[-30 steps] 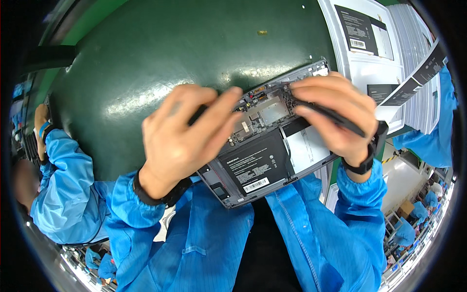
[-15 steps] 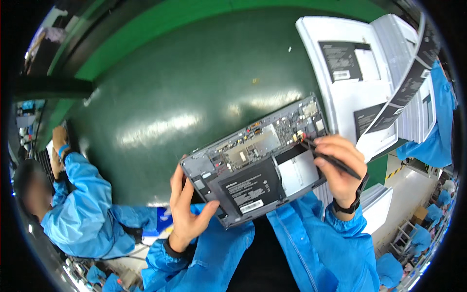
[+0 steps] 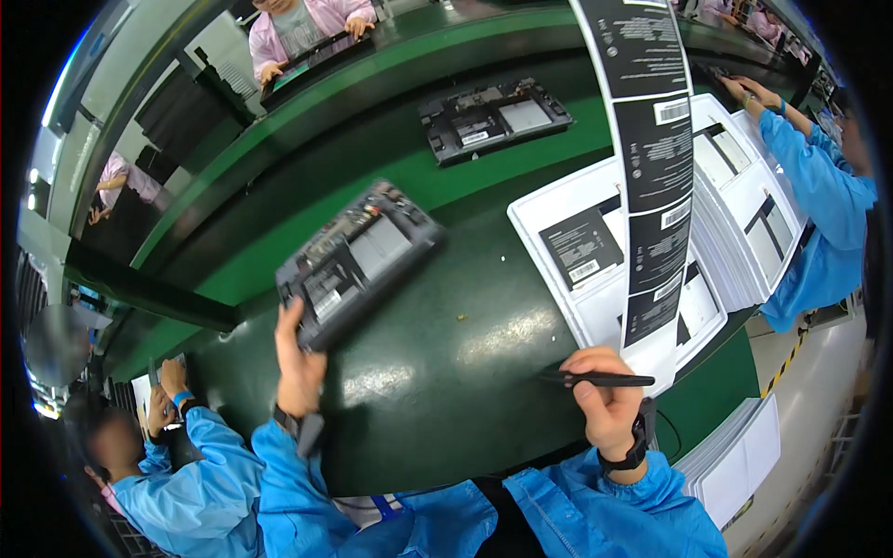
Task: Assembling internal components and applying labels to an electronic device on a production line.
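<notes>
1. A dark green desk (image 3: 446, 372) with a glossy top carries the things.
2. An opened grey device (image 3: 358, 260) lies on it.
3. White trays (image 3: 595, 251) with black labels sit at its right.
4. A second opened device (image 3: 493, 116) lies farther back.

Second opened device (image 3: 493, 116) on far belt; label strip (image 3: 651, 177) hanging over white trays (image 3: 558, 200).
</notes>
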Motion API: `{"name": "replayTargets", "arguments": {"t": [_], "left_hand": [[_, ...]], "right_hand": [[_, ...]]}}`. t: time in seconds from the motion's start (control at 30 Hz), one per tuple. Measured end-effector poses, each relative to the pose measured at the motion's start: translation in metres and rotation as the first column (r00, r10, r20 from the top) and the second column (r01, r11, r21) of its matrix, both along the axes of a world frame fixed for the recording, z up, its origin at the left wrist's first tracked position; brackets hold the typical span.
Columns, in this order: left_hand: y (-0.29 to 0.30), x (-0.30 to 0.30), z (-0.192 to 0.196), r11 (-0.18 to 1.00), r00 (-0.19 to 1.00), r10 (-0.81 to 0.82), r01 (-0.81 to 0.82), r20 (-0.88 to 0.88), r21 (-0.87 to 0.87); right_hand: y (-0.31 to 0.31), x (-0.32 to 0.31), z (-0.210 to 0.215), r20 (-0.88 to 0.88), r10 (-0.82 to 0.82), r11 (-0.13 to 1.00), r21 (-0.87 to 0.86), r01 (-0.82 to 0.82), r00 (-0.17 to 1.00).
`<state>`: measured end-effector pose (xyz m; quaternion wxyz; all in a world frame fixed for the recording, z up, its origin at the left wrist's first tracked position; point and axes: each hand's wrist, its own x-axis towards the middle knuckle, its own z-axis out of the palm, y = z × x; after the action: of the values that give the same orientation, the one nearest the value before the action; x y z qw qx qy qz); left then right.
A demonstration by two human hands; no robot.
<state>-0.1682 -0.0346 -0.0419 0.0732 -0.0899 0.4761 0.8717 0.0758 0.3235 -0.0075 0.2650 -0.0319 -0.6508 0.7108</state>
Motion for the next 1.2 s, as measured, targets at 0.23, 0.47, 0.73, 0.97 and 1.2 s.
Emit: {"name": "replayTargets", "arguments": {"t": [0.23,0.47,0.73,0.97,1.2], "left_hand": [[-0.018,-0.148,0.008,0.419,0.740,0.359,-0.672,-0.569,-0.610],[0.158,-0.125,0.006,0.238,0.500,-0.630,-0.605,-0.594,-0.760],[0.272,-0.179,-0.005,0.202,0.778,-0.459,-0.379,-0.429,-0.903],[0.354,-0.189,-0.003,0.990,0.936,-0.140,0.129,-0.325,-0.054],[0.335,-0.191,-0.011,0.985,0.971,-0.164,0.152,-0.174,-0.079]], "right_hand": [[-0.013,0.007,-0.032,0.125,0.032,0.986,0.157,-0.052,0.992],[-0.011,-0.005,-0.025,0.146,0.031,0.977,0.204,-0.061,0.989],[-0.012,-0.005,-0.023,0.208,-0.016,0.971,0.235,-0.034,0.978],[-0.016,-0.002,-0.023,0.234,-0.109,0.966,0.253,0.047,0.966],[-0.015,0.002,-0.033,0.308,-0.085,0.970,0.245,0.007,0.948]]}}
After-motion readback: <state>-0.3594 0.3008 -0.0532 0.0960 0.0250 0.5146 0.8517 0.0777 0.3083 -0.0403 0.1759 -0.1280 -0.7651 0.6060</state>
